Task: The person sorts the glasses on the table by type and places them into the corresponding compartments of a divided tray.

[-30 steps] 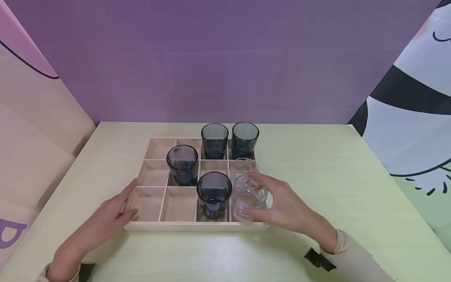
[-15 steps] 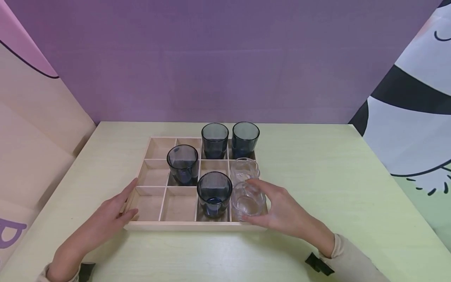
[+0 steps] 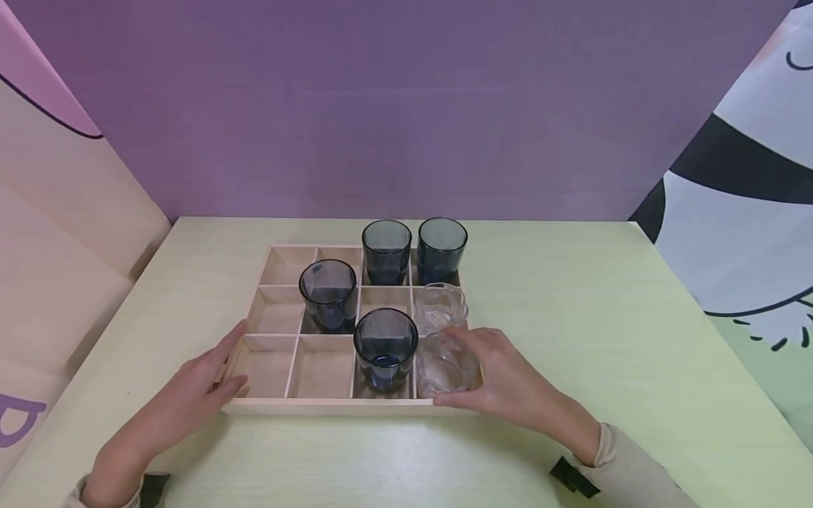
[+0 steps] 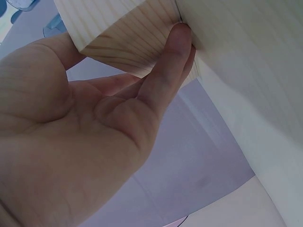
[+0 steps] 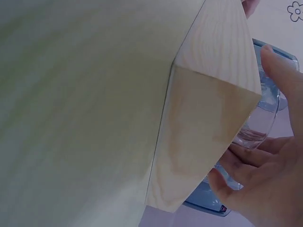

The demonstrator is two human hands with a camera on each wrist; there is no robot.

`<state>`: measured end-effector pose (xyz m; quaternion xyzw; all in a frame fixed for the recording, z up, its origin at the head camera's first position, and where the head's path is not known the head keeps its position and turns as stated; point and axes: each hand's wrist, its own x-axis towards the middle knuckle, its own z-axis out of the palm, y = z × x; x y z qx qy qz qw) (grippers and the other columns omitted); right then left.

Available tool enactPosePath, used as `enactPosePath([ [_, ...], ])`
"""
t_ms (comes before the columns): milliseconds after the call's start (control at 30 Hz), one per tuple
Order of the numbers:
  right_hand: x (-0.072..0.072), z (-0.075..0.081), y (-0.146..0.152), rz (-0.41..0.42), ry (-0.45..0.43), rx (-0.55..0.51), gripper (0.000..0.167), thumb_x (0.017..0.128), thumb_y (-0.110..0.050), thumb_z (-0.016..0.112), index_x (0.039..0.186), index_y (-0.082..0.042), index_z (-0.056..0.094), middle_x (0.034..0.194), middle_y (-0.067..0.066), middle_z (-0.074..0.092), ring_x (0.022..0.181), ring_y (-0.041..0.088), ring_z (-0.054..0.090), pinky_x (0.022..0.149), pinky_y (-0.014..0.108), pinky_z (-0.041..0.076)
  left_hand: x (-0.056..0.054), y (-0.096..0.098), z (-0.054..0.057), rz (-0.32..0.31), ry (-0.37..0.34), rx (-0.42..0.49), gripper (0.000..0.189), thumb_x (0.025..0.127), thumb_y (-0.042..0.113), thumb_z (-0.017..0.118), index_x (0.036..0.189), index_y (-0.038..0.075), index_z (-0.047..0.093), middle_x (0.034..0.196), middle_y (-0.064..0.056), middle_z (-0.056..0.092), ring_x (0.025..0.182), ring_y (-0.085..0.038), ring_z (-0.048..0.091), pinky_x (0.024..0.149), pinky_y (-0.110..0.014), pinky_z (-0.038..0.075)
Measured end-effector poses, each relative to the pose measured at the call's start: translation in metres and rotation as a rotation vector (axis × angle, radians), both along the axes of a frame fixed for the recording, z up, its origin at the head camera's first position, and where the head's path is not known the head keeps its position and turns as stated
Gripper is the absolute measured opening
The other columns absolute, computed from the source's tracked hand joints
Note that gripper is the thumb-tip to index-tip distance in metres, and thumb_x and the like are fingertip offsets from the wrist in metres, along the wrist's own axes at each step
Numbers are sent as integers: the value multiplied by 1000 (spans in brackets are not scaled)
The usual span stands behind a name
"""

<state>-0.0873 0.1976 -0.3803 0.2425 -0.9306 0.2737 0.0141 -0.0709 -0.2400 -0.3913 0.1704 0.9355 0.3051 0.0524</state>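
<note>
A pale wooden divided tray (image 3: 352, 407) lies on the table. My left hand (image 3: 181, 398) holds its front left corner, thumb over the rim and fingers along the outer side wall, as the left wrist view also shows. My right hand (image 3: 508, 381) grips a clear glass (image 3: 444, 367) between thumb and fingers. That glass sits low in the front right compartment, with its near side beside the thumb. Directly behind it stands a second clear glass (image 3: 440, 307). In the right wrist view, the clear glass (image 5: 258, 125) shows past the tray corner (image 5: 203, 118).
Dark tinted glasses stand upright in the tray: one in the front row (image 3: 386, 349), one in the middle row (image 3: 329, 296), and two at the back, the left one (image 3: 386, 252) beside the right one (image 3: 442, 250). A purple backdrop (image 3: 406, 113) rises behind the table.
My right hand has lowered the clear glass into the front right compartment, moving slightly down and toward the front. My left hand has stayed at the tray's corner.
</note>
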Motion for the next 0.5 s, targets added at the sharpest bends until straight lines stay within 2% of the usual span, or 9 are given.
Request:
enactPosePath([
  [200,1,-2,0,28,25,-1,93,73,-66,78,145,-16,50,134,11,58,127,39,48,96,61,44,1,-1,1,6,2,-2,78,100,14,61,160,4,12,114,-10,62,70,-2,50,82,-37,44],
  [267,2,-2,0,27,33,6,93,72,-66,78,145,-16,50,134,10,58,127,39,48,96,61,45,0,-1,0,3,-4,-1,78,100,13,61,160,4,12,101,-3,61,67,-1,49,81,-35,43],
  [333,2,-1,0,33,55,21,92,73,-66,78,144,-15,51,134,9,58,125,36,50,97,59,45,0,0,0,1,-11,4,78,100,12,60,160,4,11,91,2,57,64,-1,47,79,-33,42],
  [500,3,3,3,51,111,42,92,73,-64,79,144,-13,50,138,5,55,126,27,51,101,51,45,0,0,-1,-2,-22,17,78,100,12,60,160,6,10,87,4,57,66,-1,49,78,-32,43],
])
